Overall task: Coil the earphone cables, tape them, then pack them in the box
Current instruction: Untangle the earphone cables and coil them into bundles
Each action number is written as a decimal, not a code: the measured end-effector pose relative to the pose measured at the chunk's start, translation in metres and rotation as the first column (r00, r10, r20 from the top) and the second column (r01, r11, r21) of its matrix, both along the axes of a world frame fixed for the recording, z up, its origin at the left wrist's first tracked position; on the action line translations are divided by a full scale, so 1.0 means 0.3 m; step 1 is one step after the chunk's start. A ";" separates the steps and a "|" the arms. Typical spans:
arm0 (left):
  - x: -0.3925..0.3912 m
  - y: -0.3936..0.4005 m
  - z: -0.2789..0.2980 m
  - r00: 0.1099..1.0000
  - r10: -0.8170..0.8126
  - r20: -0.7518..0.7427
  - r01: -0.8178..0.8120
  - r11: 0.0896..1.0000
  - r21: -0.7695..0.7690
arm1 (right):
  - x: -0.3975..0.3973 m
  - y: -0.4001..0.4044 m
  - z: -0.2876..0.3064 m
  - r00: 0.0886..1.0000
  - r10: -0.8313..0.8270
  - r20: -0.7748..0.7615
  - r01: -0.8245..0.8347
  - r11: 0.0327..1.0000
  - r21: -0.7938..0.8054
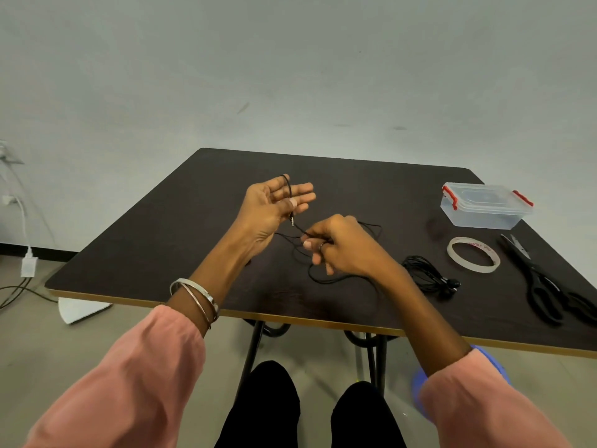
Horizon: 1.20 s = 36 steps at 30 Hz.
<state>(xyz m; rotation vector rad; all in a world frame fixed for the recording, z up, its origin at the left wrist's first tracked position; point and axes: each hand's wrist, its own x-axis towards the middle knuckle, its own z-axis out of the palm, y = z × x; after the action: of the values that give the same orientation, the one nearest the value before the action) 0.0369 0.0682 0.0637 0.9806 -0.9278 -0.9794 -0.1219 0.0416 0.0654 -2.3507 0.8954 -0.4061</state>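
The left hand (pixel 274 205) was raised palm-up over the dark surface (pixel 181 221), its fingers (pixel 302 197) straight and spread, with a turn of the black earphone cable (pixel 342 279) looped over them and the jack plug (pixel 292 220) hanging just below the palm, tip pointing down toward the person. The right hand (pixel 339 245) sat just beside it, lower and to the right, fingers curled and pinching the same cable where it left the plug. From that pinch the slack ran away to the right and back toward the near edge, lying in loose bends on the surface under the right wrist — so the free length lay on the right hand's side, and that hand looked the one to feed the next turn around the left fingers. The coil's axis would run across the left palm.

Further right lay a second, bundled set of earphones (pixel 429 278), a tape roll (pixel 474 254), scissors (pixel 542 286) and the clear box (pixel 484 205) with red clips, lid on — all apart from both hands.
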 end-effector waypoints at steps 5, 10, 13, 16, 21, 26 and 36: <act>0.004 0.005 -0.028 0.997 -0.040 0.064 0.039 0.999 0.018 | -0.042 -0.005 0.076 0.998 -0.019 0.058 0.022 0.998 -0.064; -0.013 0.020 -0.033 0.981 -0.139 0.136 0.134 0.990 0.044 | -0.061 -0.019 0.121 0.997 0.007 0.076 0.003 0.992 -0.124; -0.028 0.023 -0.042 0.969 -0.210 0.133 0.202 0.977 0.068 | -0.059 -0.050 0.152 0.993 0.004 0.122 0.018 0.983 -0.183; -0.042 0.034 -0.041 0.930 -0.319 0.182 0.312 0.948 0.068 | -0.049 -0.086 0.183 0.970 -0.019 0.242 0.053 0.989 -0.136; -0.049 0.065 -0.009 0.888 -0.439 0.136 0.441 0.897 0.019 | -0.023 -0.147 0.205 0.912 -0.055 0.406 0.070 0.997 -0.022; -0.043 0.089 0.010 0.873 -0.485 0.046 0.486 0.874 -0.005 | -0.012 -0.168 0.174 0.849 -0.065 0.524 0.043 0.998 0.054; -0.038 0.091 0.032 0.874 -0.475 -0.102 0.465 0.879 -0.110 | -0.018 -0.118 -0.002 0.835 -0.108 0.539 -0.003 0.979 0.202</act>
<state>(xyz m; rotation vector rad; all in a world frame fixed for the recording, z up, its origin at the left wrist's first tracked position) 0.0256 0.0955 0.0734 0.6201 -1.1169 -1.3849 -0.1272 0.0062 0.0647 -1.8717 0.6800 -0.9186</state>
